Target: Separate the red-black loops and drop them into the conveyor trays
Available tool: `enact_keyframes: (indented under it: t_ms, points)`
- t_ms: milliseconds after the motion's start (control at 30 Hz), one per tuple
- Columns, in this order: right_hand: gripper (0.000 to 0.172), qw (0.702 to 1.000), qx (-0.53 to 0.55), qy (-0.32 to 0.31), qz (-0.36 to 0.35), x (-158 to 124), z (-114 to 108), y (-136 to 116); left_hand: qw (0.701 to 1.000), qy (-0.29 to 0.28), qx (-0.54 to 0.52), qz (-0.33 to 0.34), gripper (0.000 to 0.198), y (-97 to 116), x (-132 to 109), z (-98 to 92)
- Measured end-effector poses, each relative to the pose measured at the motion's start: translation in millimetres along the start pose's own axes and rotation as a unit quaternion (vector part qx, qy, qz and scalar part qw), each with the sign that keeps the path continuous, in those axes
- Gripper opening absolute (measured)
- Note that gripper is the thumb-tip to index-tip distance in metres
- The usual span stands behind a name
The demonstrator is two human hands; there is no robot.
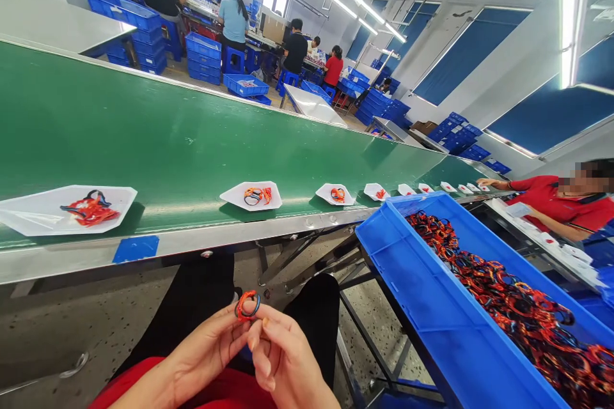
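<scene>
Above my lap, a small bundle of red and dark looped bands, like hair ties, is pinched at the fingertips. My left hand closes on its left side with thumb and fingers. My right hand grips its right side with the index fingertip, the other fingers curled below. Just beyond, white paper trays stand in a row on the green conveyor belt, with red and dark bands lying in them. To the right, a blue bin holds a heap of similar looped bands.
The belt's metal edge runs between my hands and the trays. A person in red sits at the far right, one hand at the trays on the belt. Stacked blue crates and seated people are across the room.
</scene>
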State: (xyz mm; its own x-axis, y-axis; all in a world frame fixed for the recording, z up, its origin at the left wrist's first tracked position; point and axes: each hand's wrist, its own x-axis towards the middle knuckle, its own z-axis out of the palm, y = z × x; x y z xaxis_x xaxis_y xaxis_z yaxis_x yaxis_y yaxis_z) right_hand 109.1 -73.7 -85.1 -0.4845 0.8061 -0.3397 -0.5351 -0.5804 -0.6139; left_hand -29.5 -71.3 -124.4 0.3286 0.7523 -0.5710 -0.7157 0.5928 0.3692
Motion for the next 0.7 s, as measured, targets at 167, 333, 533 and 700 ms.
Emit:
enact_keyframes:
  t_ms: [167,333,533,700]
  points:
    - [0.033,0.999,-0.028,-0.018,-0.015,-3,5,3,0.999,-0.026,-0.016,-0.009,0.013,-4,0,-2.1]
    - [0.035,0.999,-0.042,-0.019,-0.010,-3,9,3,0.999,-0.034,-0.011,-0.024,0.011,-6,0,-4.2]
    - [0.033,0.996,-0.083,0.022,-0.014,0,7,6,1.000,0.006,0.008,0.000,0.018,-6,0,0.7]
    - [0.029,0.958,-0.251,0.086,-0.110,16,6,-54,0.984,0.060,0.157,0.055,0.028,14,-7,11.2]
